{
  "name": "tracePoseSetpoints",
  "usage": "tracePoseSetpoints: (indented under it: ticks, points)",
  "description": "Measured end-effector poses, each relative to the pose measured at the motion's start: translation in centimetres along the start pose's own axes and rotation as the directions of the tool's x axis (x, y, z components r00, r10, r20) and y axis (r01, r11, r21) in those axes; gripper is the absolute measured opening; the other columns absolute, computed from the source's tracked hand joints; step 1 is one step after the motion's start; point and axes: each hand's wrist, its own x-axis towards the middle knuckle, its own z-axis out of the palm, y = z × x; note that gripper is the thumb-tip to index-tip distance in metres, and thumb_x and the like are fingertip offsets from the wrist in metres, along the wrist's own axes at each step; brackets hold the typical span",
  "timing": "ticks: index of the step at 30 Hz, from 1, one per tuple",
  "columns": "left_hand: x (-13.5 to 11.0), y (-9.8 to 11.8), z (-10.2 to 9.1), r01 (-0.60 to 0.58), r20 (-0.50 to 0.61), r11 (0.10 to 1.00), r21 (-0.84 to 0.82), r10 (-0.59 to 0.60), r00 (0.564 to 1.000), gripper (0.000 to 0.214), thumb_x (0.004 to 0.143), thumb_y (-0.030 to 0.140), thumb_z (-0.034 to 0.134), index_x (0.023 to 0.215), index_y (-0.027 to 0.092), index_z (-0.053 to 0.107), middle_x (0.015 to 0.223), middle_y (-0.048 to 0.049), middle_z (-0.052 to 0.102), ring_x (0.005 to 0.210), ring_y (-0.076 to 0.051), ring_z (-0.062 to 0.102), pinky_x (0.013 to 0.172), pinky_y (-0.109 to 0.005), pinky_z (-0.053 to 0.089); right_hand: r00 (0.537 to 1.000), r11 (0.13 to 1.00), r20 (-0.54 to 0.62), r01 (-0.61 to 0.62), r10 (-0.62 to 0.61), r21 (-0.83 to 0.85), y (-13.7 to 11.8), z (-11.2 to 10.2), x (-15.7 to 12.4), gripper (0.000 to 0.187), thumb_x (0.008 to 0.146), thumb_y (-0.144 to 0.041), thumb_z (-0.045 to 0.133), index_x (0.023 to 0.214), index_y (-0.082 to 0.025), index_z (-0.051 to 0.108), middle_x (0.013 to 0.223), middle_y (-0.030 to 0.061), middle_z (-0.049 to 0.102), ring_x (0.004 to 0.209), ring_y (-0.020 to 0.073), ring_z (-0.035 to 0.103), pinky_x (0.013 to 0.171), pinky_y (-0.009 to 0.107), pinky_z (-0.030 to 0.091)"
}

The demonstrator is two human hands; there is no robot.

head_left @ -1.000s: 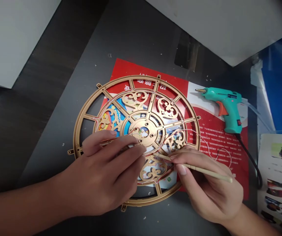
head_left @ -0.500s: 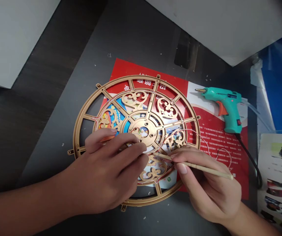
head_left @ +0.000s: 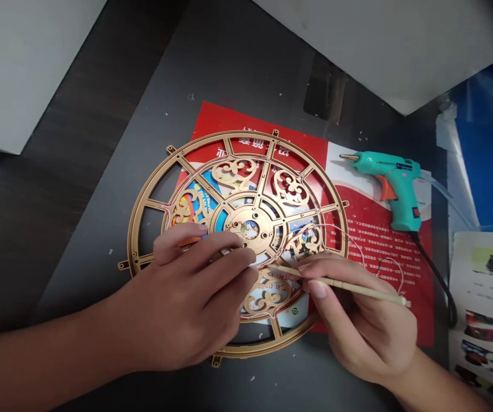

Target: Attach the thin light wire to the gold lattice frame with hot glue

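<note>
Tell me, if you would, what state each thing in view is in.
Gold openwork wheel frame, lying flat, partly over the red printed sheet
Thin wire, looping loose off the frame
Wooden stick, pinched in the right hand
Left hand, fingers resting on the frame
Hot glue gun, lying on its side

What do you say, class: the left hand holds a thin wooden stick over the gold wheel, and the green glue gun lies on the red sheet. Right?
No: the head view shows the right hand holding the wooden stick over the gold wheel, not the left hand. The green glue gun is on the red sheet.
</note>
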Motion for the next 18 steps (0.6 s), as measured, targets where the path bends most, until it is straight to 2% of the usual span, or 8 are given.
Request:
tracePoseSetpoints:
  ticks: [5,11,18]
  points:
    - [0.08,-0.04,0.17,0.003,0.007,1.0,-0.001,-0.003,1.0,0.021,0.108,0.019,0.059,0.122,0.015,0.075,0.126,-0.0101,0.085,0.128,-0.031,0.071,0.107,-0.054,0.045,0.999,0.999,0.013,-0.036,0.036,0.013,0.13,0.04,-0.47,0.032,0.102,-0.001,0.068,0.128,-0.021,0.072,0.107,0.0029,0.083,0.098,0.0137,0.083,0.091,0.023,0.07]
    - [0.02,-0.01,-0.14,0.011,0.066,1.0,-0.006,-0.011,0.998,0.022,0.109,0.019,0.059,0.125,0.015,0.074,0.131,-0.0098,0.083,0.133,-0.031,0.067,0.111,-0.056,0.043,0.997,0.998,0.042,-0.063,0.064,-0.014,0.32,-0.05,-0.74,0.03,0.107,-0.004,0.065,0.131,-0.022,0.07,0.114,0.0035,0.082,0.11,0.0125,0.082,0.101,0.02,0.067]
    - [-0.03,-0.07,0.1,0.02,0.043,1.0,0.014,-0.02,0.999,0.021,0.108,0.02,0.059,0.123,0.018,0.075,0.127,-0.0083,0.084,0.13,-0.03,0.07,0.111,-0.054,0.045,0.996,0.997,0.047,-0.079,0.078,0.011,0.42,0.22,-0.9,0.028,0.11,-0.006,0.062,0.131,-0.024,0.068,0.111,0.0007,0.08,0.103,0.0105,0.079,0.096,0.018,0.066]
